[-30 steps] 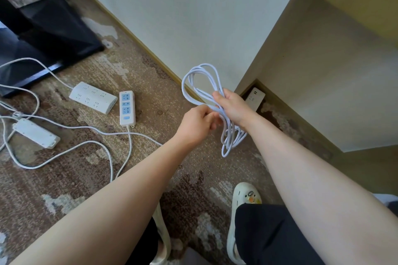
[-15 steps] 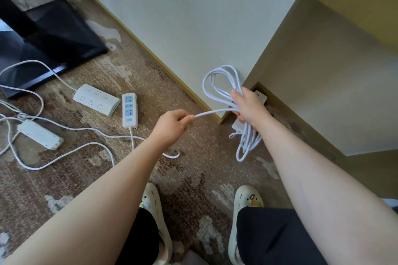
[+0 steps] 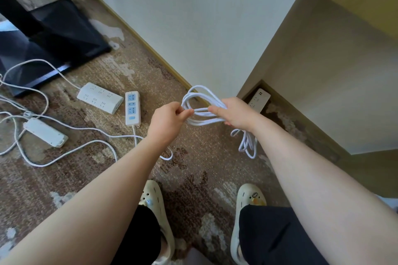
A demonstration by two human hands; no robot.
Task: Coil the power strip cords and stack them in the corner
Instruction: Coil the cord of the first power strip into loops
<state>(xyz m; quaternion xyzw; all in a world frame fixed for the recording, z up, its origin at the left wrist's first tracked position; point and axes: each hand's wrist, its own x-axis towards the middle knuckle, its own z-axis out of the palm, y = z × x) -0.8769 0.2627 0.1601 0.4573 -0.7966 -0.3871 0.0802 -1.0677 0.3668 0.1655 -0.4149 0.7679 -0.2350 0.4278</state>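
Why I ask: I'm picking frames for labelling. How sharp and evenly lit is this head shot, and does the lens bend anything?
Head view: wide-angle distortion splays the wall edges and stretches both forearms; soft daylight, no glare, the alcove at right dimmer; slight motion blur on the left hand, right hand and coiled cord; the blue-socket power strip on the carpet is sharp.

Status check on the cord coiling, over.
Right hand grips the coiled white cord. Left hand pinches a strand at the coil. Three power strips uncoiled on floor. Nothing in the way.
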